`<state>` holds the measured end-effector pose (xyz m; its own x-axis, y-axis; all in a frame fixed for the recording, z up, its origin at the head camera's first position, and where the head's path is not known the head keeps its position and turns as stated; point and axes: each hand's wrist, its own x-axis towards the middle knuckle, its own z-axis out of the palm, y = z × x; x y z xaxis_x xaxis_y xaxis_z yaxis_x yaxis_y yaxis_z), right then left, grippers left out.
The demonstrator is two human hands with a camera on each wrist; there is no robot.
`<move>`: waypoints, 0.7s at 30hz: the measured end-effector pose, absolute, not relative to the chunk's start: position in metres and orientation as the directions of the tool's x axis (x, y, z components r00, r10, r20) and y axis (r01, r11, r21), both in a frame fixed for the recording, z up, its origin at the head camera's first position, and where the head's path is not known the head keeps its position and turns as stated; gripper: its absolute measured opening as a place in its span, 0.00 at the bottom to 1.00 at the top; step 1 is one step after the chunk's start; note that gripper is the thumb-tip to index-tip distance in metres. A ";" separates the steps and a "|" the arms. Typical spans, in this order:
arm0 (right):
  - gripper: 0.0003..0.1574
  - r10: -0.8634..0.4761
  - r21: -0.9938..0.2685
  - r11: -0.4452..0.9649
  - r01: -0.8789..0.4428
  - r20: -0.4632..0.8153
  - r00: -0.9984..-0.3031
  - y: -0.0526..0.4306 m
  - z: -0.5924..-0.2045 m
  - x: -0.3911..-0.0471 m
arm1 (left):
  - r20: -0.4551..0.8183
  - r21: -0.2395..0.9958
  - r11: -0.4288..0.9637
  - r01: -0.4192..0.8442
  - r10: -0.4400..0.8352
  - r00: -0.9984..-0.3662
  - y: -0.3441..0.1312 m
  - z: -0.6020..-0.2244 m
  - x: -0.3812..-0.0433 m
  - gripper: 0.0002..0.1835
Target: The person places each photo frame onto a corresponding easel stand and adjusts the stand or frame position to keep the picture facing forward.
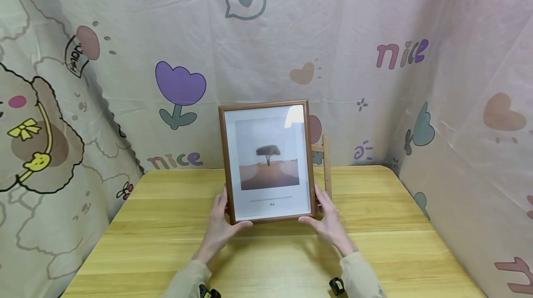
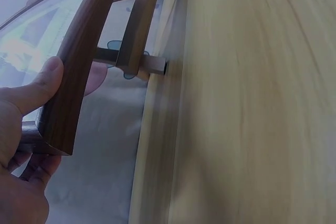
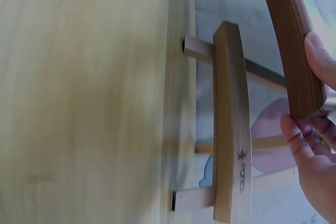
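A brown wooden picture frame (image 1: pixel 310 159) with a print of a lone tree is held upright, slightly tilted, above the table. My left hand (image 1: pixel 220 224) grips its lower left corner, thumb on the front edge and fingers behind. At the lower right corner my right hand (image 1: pixel 329 224) grips it the same way. Behind the picture frame stands a small wooden easel (image 1: pixel 326 164), mostly hidden in the head view. Both wrist views show the easel's ledge bar (image 3: pixel 231 129) close below the picture frame, with a gap between them.
The easel stands on a light wood-grain table (image 1: pixel 166 233). A printed cloth (image 1: pixel 258 57) hangs behind the table and along both sides, close to its edges.
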<state>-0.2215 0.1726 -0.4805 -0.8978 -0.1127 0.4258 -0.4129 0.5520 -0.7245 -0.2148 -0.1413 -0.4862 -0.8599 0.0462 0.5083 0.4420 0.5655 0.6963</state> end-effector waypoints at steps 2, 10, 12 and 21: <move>0.69 -0.101 -0.726 0.561 -0.398 0.418 -0.903 0.178 -0.481 -0.221 | 0.508 0.696 0.562 0.448 0.056 -0.859 -0.136 -0.486 -0.218 0.70; 0.68 -0.064 -0.686 0.589 -0.428 0.488 -0.871 0.196 -0.485 -0.223 | 0.510 0.705 0.526 0.476 0.089 -0.855 -0.118 -0.485 -0.229 0.69; 0.69 -0.058 -0.675 0.587 -0.448 0.517 -0.854 0.200 -0.486 -0.224 | 0.506 0.708 0.520 0.478 0.098 -0.857 -0.114 -0.484 -0.233 0.69; 0.68 -0.015 -0.690 0.554 -0.466 0.552 -0.834 0.216 -0.487 -0.227 | 0.484 0.724 0.491 0.484 0.138 -0.864 -0.095 -0.484 -0.249 0.68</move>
<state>-0.2266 0.2163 -0.4866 -0.8340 -0.0150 0.5516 -0.4661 0.5541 -0.6897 -0.2488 -0.0954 -0.4838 -0.8644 0.1376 0.4837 0.4836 0.4912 0.7245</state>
